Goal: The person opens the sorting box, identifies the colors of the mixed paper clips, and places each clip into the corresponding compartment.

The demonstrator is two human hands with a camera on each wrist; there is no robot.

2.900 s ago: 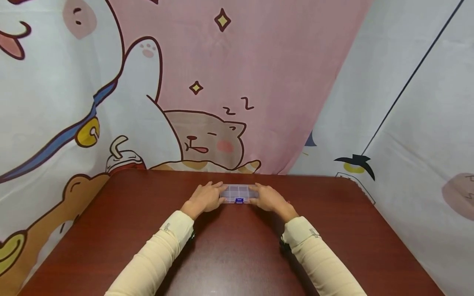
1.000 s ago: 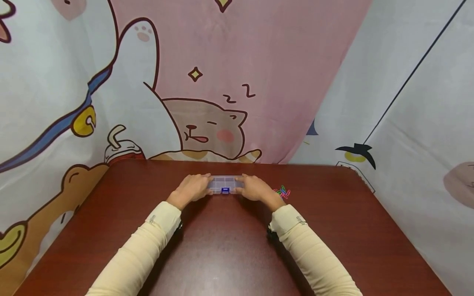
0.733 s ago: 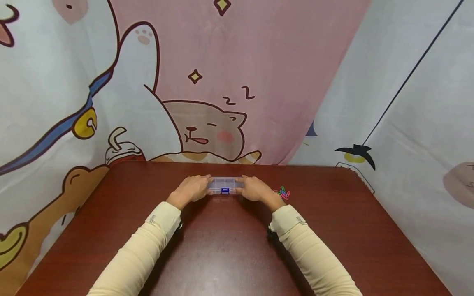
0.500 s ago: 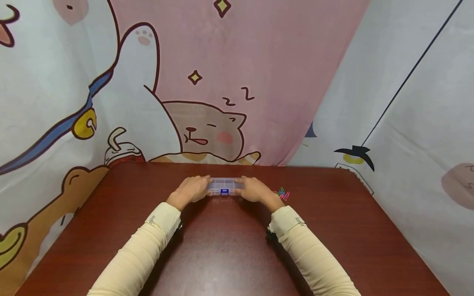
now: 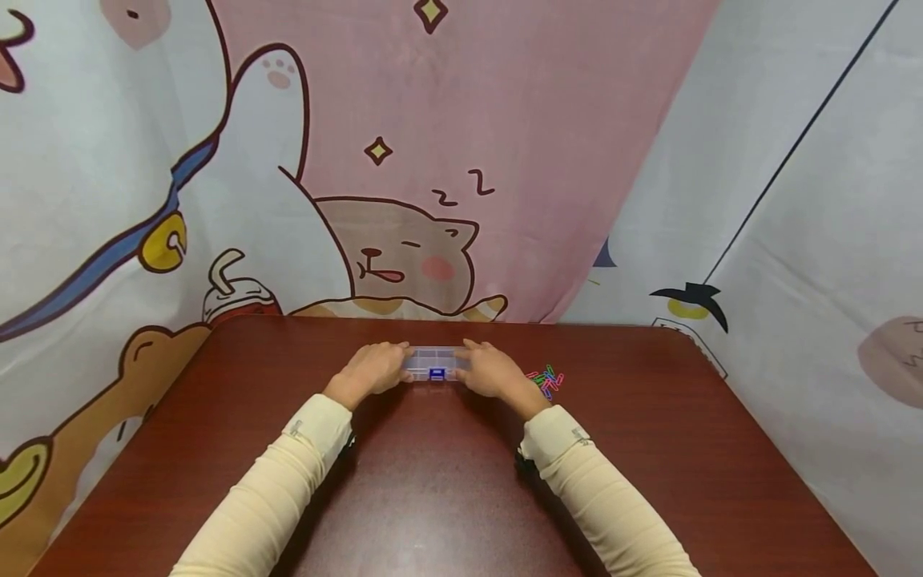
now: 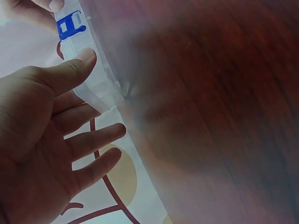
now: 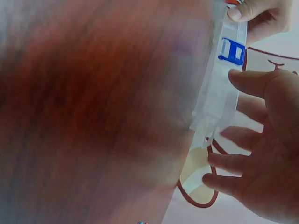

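A clear plastic compartment box (image 5: 436,361) with a blue latch lies on the table near its back edge, lid down. My left hand (image 5: 375,367) holds its left end. In the left wrist view, the thumb (image 6: 74,70) lies on the box's front and the outer fingers are spread past the end. At the right end, my right hand (image 5: 493,371) has its thumb at the front and index finger at the back. In the right wrist view, that thumb (image 7: 250,83) touches the front edge. Just right of that hand lies a small heap of coloured paper clips (image 5: 550,379).
The brown wooden table (image 5: 433,481) runs up to a cloth backdrop (image 5: 505,144) printed with cartoon animals, which stands close behind the box and along both sides. Both forearms, in cream sleeves (image 5: 606,497), reach across the table from the front.
Earlier the box moved a little left with both hands, uncovering the paper clips. In the last half second the right hand and forearm shifted slightly, showing more clips; box and left hand stayed still.
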